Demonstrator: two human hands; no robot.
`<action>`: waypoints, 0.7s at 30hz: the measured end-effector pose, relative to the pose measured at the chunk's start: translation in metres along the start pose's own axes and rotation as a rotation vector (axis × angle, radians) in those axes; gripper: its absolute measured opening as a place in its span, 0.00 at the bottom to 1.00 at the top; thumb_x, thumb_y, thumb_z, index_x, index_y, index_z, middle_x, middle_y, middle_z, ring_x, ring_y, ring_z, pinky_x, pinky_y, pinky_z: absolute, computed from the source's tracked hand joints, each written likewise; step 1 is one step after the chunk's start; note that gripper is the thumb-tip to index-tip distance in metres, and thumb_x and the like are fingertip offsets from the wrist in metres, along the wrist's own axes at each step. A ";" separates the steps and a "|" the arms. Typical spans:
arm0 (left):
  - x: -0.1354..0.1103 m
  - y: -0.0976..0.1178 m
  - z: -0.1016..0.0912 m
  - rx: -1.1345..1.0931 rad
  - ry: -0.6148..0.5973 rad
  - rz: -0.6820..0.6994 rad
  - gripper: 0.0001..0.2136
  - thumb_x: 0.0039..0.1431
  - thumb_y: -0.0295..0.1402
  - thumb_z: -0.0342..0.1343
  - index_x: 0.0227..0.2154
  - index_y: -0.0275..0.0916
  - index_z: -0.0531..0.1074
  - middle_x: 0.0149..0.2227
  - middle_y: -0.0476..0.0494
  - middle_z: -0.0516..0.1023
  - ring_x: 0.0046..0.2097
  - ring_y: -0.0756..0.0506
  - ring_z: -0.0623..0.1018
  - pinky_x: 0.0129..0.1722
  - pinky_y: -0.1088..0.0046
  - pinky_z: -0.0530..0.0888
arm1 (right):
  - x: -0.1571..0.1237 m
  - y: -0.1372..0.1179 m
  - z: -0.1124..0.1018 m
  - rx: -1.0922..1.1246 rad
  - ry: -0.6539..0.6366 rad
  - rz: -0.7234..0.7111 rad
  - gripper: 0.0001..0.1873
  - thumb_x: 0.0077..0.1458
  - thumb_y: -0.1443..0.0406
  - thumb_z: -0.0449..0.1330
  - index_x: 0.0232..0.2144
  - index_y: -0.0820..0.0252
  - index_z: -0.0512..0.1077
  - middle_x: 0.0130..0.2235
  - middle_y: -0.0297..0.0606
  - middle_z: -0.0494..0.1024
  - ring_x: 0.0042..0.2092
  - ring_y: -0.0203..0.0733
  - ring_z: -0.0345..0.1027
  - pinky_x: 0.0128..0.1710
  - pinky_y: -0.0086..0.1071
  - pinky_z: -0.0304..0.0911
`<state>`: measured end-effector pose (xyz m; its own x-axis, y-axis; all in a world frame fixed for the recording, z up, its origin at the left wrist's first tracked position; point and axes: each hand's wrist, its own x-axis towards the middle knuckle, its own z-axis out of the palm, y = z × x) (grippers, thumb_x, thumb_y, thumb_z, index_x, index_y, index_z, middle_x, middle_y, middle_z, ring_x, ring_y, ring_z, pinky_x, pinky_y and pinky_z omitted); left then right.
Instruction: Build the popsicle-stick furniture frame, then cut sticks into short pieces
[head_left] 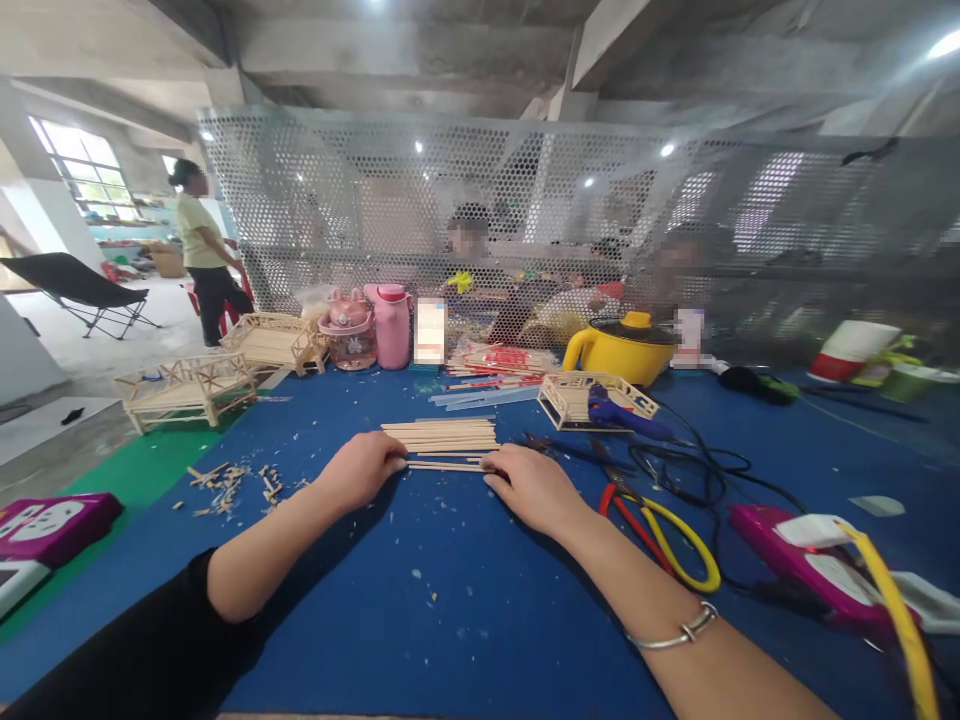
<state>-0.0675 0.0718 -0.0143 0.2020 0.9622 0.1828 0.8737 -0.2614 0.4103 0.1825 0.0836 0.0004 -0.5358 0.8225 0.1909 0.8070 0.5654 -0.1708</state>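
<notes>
A row of thin wooden sticks lies side by side on the blue table mat. My left hand is at the left ends of the nearest sticks, fingers curled and thumb pressed in. At the right ends, my right hand grips the same near sticks with closed fingers. A small gap parts these sticks from the rest of the row. Just right of my right hand lie scissors or pliers with red and yellow handles. Clear plastic strips lie behind the row.
Small wooden frames stand at the left, near stick scraps. Another frame carries a blue-handled tool. A yellow pot, pink bottle, black cables and purple power strip surround the work area. A perforated screen stands behind.
</notes>
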 end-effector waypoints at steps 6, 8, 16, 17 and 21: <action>-0.001 0.001 0.007 -0.041 0.008 0.032 0.09 0.54 0.34 0.50 0.30 0.39 0.76 0.34 0.41 0.76 0.36 0.45 0.73 0.37 0.71 0.66 | 0.004 0.002 0.006 0.096 0.022 -0.016 0.08 0.53 0.69 0.52 0.31 0.58 0.71 0.36 0.37 0.74 0.38 0.39 0.66 0.36 0.29 0.57; -0.002 0.003 0.005 -0.075 -0.005 0.062 0.09 0.53 0.35 0.51 0.29 0.40 0.76 0.33 0.42 0.75 0.35 0.45 0.73 0.36 0.72 0.66 | 0.004 0.004 0.004 0.114 0.017 -0.011 0.07 0.52 0.69 0.53 0.29 0.58 0.71 0.34 0.37 0.74 0.36 0.38 0.66 0.34 0.29 0.57; -0.003 0.004 0.000 -0.124 -0.050 0.059 0.10 0.53 0.37 0.51 0.28 0.40 0.76 0.32 0.44 0.76 0.33 0.46 0.73 0.33 0.74 0.65 | 0.001 0.018 0.004 0.182 -0.037 0.016 0.08 0.51 0.65 0.54 0.29 0.56 0.73 0.30 0.35 0.75 0.31 0.38 0.66 0.31 0.29 0.56; -0.002 0.003 0.000 -0.126 -0.039 0.041 0.10 0.53 0.37 0.50 0.28 0.40 0.75 0.32 0.44 0.76 0.33 0.46 0.73 0.33 0.74 0.65 | 0.001 0.019 0.004 0.184 -0.032 0.021 0.07 0.50 0.66 0.54 0.30 0.56 0.73 0.29 0.34 0.75 0.31 0.37 0.66 0.31 0.28 0.56; -0.002 0.004 -0.007 -0.144 0.047 -0.002 0.11 0.55 0.37 0.48 0.29 0.39 0.74 0.32 0.45 0.76 0.34 0.46 0.72 0.33 0.74 0.65 | 0.000 0.020 -0.004 0.217 0.126 0.073 0.12 0.49 0.67 0.54 0.39 0.57 0.70 0.29 0.34 0.72 0.31 0.37 0.65 0.32 0.29 0.58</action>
<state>-0.0671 0.0684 -0.0065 0.1764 0.9590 0.2219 0.8009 -0.2709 0.5340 0.1996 0.0949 0.0012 -0.4317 0.8550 0.2874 0.7628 0.5161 -0.3896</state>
